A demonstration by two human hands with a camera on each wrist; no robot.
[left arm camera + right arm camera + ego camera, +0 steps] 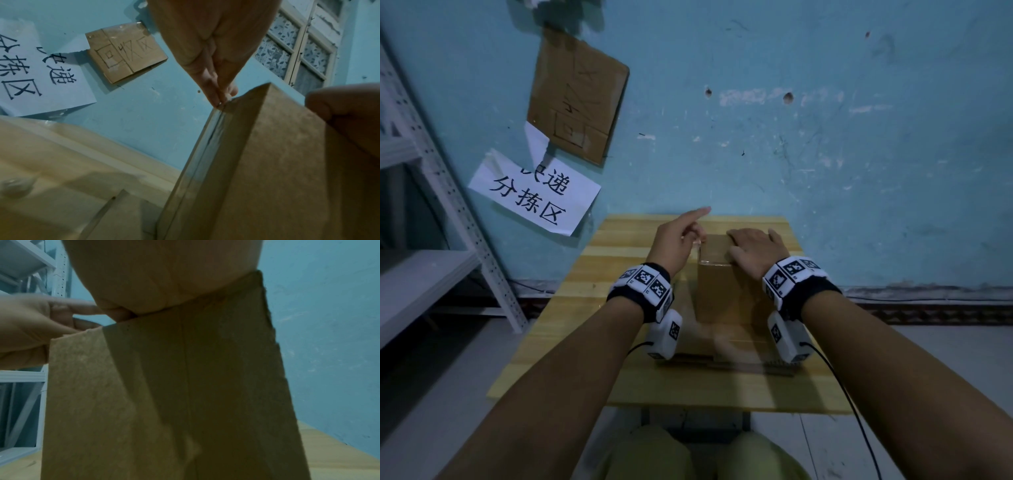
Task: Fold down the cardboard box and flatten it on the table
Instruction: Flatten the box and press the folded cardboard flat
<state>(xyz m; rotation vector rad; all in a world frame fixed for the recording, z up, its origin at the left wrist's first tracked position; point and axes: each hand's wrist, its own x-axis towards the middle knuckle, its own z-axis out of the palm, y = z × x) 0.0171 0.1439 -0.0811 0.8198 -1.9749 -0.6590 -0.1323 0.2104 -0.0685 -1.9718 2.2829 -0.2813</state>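
While the cardboard box (717,291) stood upright at the middle of the wooden table (619,342), its bottom flaps splayed toward six o'clock, both hands worked its top edge. The left hand (676,245) pinched the top corner at ten o'clock, forefinger pointing free; the right hand (755,251) lay flat on top at two o'clock, fingers straight. Risk: press with one side pinned and the tall box could skid or topple rather than fold. Beyond, a paper sign (534,193) hung on the blue wall (825,137).
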